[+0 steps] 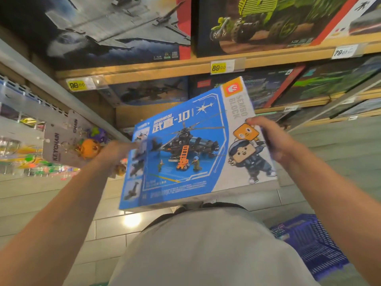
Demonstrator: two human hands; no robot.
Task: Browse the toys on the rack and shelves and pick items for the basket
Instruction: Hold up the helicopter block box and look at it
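Warm overhead light, floor tile (132,220) glare, soft blur, fisheye edges.

Box (185,145) before shelves (144,73), basket (309,242) lower right.

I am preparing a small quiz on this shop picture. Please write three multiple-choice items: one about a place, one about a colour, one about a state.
1. Where is the blue basket?
A. on the floor at the person's right
B. on the top shelf
C. hanging from the keychain rack

2. What colour is the ladder printed on the helicopter box?
A. green
B. orange
C. white

3. How is the helicopter box held?
A. it lies in the basket
B. one hand alone pinches a corner
C. both hands grip it, one at each side

Answers:
1. A: the basket sits low on the tiled floor, beside the person's right arm.
2. B: the ladder beside the black helicopter is orange.
3. C: the left hand holds the left edge and the right hand holds the right edge, in front of the shelves.
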